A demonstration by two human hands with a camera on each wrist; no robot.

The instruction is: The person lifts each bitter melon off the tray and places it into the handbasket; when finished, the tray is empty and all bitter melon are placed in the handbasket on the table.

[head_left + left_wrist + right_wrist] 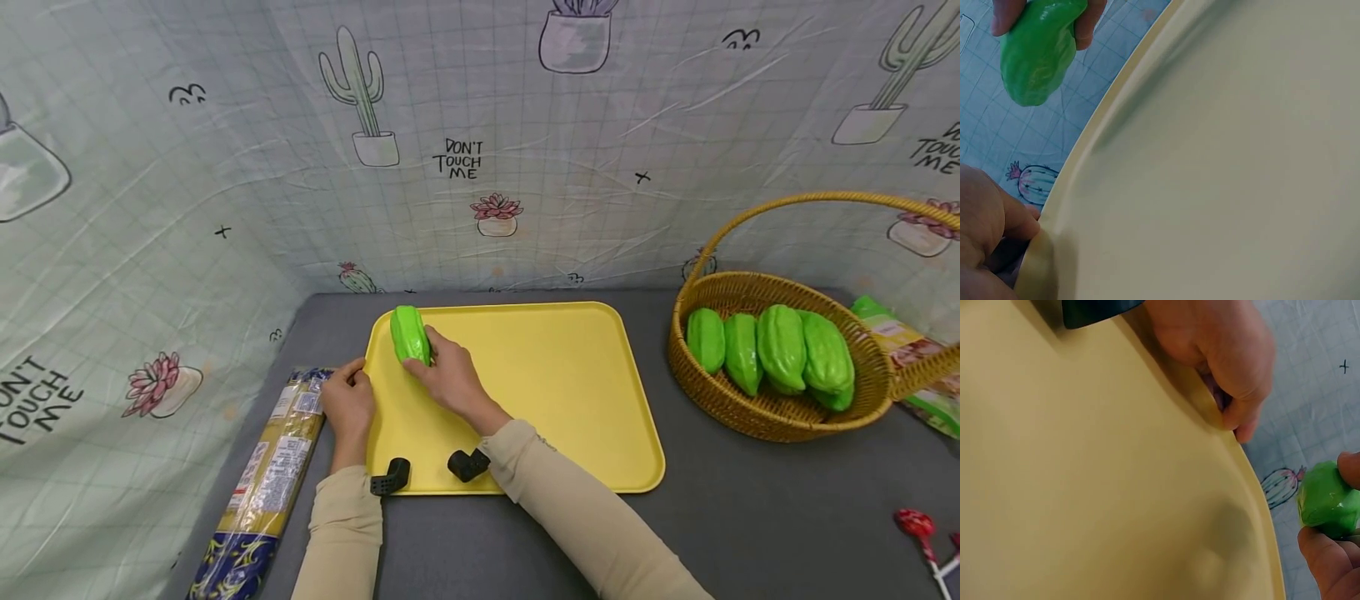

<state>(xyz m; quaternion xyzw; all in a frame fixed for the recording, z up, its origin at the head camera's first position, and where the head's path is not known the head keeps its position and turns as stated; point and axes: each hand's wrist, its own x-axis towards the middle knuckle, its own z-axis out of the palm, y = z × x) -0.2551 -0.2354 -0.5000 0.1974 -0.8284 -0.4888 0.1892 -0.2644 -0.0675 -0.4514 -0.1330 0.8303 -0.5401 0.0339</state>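
Note:
My right hand (455, 377) grips a glossy green star fruit (409, 333) with lengthwise ridges, fingers on one side and thumb on the other. It is held above the far left corner of the yellow tray (540, 392). In the left wrist view the star fruit (1040, 56) hangs from the fingertips, off the tray's surface. My left hand (349, 406) is at the tray's left edge. The right wrist view shows the left hand (1225, 356) with curled fingers pinching the tray's rim (1257, 487).
A wicker basket (780, 429) with a tall handle stands right of the tray, holding several more green star fruits (782, 346). Behind it lies a colourful packet (873, 312). A long plastic-wrapped pack (273, 475) lies on the left. Red lollipops (917, 523) lie at the right edge.

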